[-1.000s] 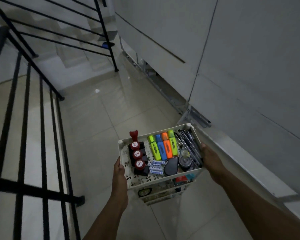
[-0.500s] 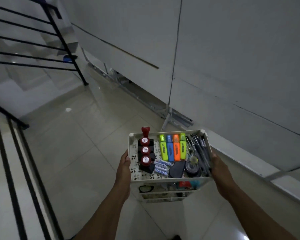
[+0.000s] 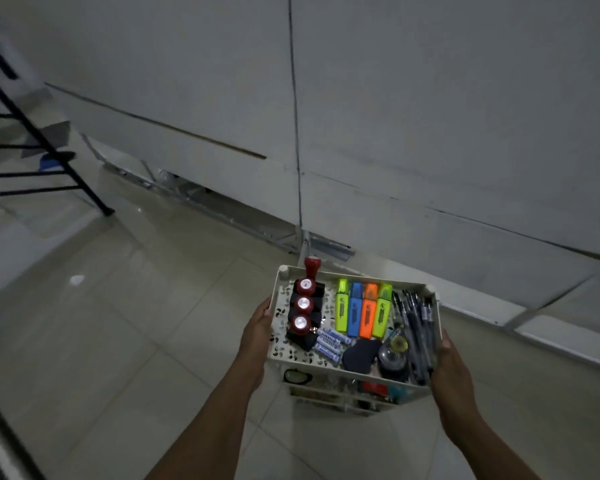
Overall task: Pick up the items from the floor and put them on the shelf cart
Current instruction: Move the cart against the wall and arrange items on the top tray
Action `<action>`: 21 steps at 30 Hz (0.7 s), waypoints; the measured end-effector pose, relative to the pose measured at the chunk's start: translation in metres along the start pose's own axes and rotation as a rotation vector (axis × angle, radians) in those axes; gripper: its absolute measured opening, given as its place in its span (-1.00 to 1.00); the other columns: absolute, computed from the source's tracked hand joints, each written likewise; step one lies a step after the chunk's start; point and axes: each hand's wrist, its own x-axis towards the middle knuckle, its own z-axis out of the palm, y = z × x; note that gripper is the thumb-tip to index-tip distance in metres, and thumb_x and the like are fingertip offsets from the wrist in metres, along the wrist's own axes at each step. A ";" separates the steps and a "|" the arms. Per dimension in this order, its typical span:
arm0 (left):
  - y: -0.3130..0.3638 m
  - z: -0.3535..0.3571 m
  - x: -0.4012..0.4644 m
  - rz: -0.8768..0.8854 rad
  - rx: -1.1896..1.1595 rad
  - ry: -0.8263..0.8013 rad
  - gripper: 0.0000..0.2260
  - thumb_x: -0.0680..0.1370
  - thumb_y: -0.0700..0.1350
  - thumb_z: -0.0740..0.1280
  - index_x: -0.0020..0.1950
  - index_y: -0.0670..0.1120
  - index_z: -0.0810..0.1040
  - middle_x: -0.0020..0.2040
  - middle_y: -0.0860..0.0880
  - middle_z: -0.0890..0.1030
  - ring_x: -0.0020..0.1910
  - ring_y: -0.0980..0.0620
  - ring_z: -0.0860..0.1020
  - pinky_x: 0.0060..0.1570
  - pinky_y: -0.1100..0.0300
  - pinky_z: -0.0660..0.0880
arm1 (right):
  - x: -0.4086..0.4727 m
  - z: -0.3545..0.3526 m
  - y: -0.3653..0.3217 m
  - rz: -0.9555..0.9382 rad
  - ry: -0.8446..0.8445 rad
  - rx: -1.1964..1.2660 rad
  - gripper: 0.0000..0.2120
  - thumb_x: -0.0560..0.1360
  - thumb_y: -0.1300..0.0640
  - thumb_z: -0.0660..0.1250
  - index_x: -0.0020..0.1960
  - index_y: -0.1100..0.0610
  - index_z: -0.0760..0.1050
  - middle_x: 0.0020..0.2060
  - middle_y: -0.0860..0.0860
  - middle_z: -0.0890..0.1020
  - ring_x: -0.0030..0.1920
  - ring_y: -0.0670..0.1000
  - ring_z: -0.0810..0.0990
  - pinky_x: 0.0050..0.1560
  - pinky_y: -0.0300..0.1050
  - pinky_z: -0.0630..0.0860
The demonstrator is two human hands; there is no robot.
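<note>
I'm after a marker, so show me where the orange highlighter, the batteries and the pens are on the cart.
orange highlighter (image 3: 368,315): head view, middle of its barrel.
batteries (image 3: 329,342): head view, on the middle battery's label.
pens (image 3: 417,330): head view, mid-length of the dark bundle.

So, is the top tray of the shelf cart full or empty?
Nearly full. The top tray holds four highlighters, pens, red stamps, batteries, with little bare floor.

The white shelf cart (image 3: 277,341) stood upright on the tiled floor — its top tray packed with highlighters (image 3: 361,311), pens (image 3: 417,336), stamps (image 3: 302,308) and batteries (image 3: 328,342).
</note>
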 end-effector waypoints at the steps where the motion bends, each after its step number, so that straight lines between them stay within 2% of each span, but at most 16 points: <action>1: 0.005 0.002 0.009 0.002 0.020 -0.032 -0.72 0.64 -0.05 0.15 0.17 0.26 0.56 0.07 0.10 0.69 0.01 0.07 0.67 -0.05 0.04 0.60 | 0.000 0.002 0.001 0.012 0.034 0.012 -0.54 0.61 -0.29 -0.13 0.39 -0.28 0.35 0.32 0.00 0.52 0.26 0.04 0.47 0.24 0.00 0.36; 3: 0.014 0.007 0.029 -0.002 0.061 -0.092 -0.72 0.65 -0.03 0.14 0.22 0.25 0.55 0.16 0.08 0.65 0.12 0.03 0.61 0.11 -0.08 0.56 | 0.000 0.006 0.001 0.044 0.113 0.022 -0.53 0.61 -0.28 -0.13 0.41 -0.26 0.33 0.37 0.01 0.48 0.29 0.04 0.43 0.25 -0.04 0.30; 5: 0.022 0.012 0.052 0.002 0.102 -0.149 -0.71 0.65 -0.02 0.14 0.32 0.19 0.50 0.25 0.04 0.59 0.20 -0.01 0.55 0.22 -0.14 0.49 | 0.002 0.012 0.000 0.095 0.189 0.034 -0.52 0.61 -0.27 -0.12 0.44 -0.21 0.31 0.41 0.03 0.43 0.37 0.12 0.39 0.29 0.01 0.28; 10: 0.040 0.022 0.098 0.012 0.194 -0.239 -0.68 0.63 -0.06 0.15 0.37 0.11 0.47 0.27 -0.01 0.58 0.20 -0.02 0.55 0.22 -0.11 0.49 | -0.001 0.029 -0.002 0.138 0.299 0.097 -0.52 0.64 -0.20 -0.09 0.48 -0.13 0.29 0.45 -0.01 0.38 0.43 0.08 0.34 0.33 -0.05 0.24; 14: 0.051 0.028 0.117 0.083 0.277 -0.280 -0.69 0.65 -0.05 0.12 0.36 0.08 0.48 0.30 -0.02 0.56 0.26 -0.07 0.51 0.26 -0.15 0.45 | -0.003 0.043 -0.008 0.190 0.364 0.127 -0.53 0.65 -0.18 -0.07 0.50 -0.11 0.27 0.46 -0.01 0.37 0.43 0.08 0.33 0.35 -0.01 0.26; 16: 0.054 0.028 0.120 0.150 0.300 -0.289 -0.71 0.66 -0.07 0.11 0.30 0.10 0.51 0.25 0.02 0.58 0.24 -0.02 0.52 0.15 0.02 0.51 | -0.002 0.047 -0.012 0.206 0.378 0.138 -0.53 0.65 -0.18 -0.06 0.49 -0.10 0.29 0.44 0.01 0.40 0.41 0.09 0.37 0.34 -0.01 0.28; 18: 0.053 0.027 0.120 0.186 0.300 -0.289 -0.72 0.66 -0.06 0.12 0.29 0.14 0.50 0.22 0.07 0.58 0.22 0.04 0.52 0.01 0.19 0.48 | 0.002 0.047 -0.018 0.206 0.365 0.164 -0.53 0.64 -0.20 -0.05 0.46 -0.11 0.33 0.38 0.02 0.47 0.33 0.08 0.45 0.31 0.02 0.36; 19: 0.053 0.026 0.121 0.187 0.295 -0.284 -0.72 0.66 -0.05 0.12 0.32 0.12 0.49 0.25 0.06 0.56 0.24 0.04 0.51 0.03 0.19 0.47 | 0.006 0.046 -0.022 0.199 0.349 0.175 -0.54 0.63 -0.20 -0.04 0.44 -0.12 0.36 0.34 0.01 0.50 0.26 0.06 0.48 0.27 0.01 0.40; 21: 0.052 0.026 0.123 0.168 0.283 -0.272 -0.69 0.66 -0.04 0.11 0.38 0.06 0.47 0.31 0.00 0.54 0.27 -0.01 0.49 0.16 0.05 0.48 | 0.015 0.044 -0.032 0.194 0.324 0.187 -0.55 0.63 -0.21 -0.02 0.41 -0.12 0.39 0.28 0.00 0.54 0.15 0.00 0.50 0.19 -0.05 0.41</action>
